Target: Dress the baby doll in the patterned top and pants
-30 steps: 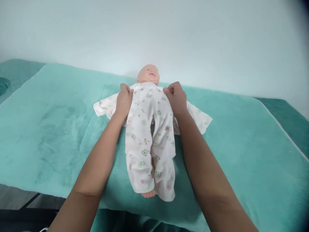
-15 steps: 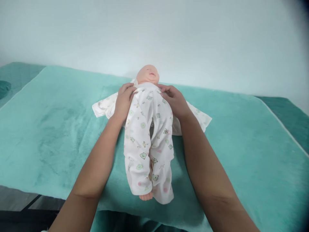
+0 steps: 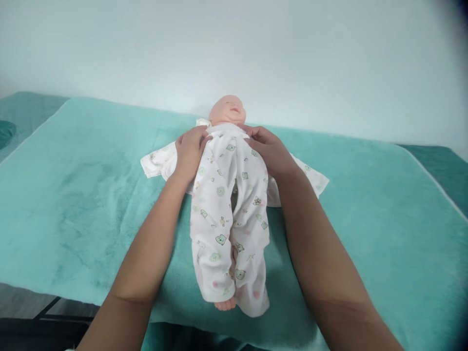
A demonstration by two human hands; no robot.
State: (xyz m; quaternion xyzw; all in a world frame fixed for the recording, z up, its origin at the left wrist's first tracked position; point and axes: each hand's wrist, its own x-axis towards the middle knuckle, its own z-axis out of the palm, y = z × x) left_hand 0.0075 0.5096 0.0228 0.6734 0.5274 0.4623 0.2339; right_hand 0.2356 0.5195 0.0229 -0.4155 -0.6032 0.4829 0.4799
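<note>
A baby doll (image 3: 227, 111) lies on its back, head toward the wall. White baby pants (image 3: 219, 209) with a green animal print cover its legs and reach up to its chest. My left hand (image 3: 192, 150) pinches the waistband on the left side between thumb and fingers. On the opposite side, my right hand (image 3: 269, 148) is closed on the waistband too. Beneath the doll a matching baby shirt (image 3: 157, 160) is spread, sleeves out to both sides. Bare toes (image 3: 225, 304) show at the left cuff; the other foot is hidden in its leg.
A turquoise plush cover (image 3: 91, 204) is spread over the table. Behind it rises a white wall (image 3: 292, 63). A dark bar (image 3: 47, 308) shows below the table's front edge at the lower left.
The whole view has shifted slightly, placing the doll a little further right. Both hands stay at the waistband, with little visible movement along the doll.
</note>
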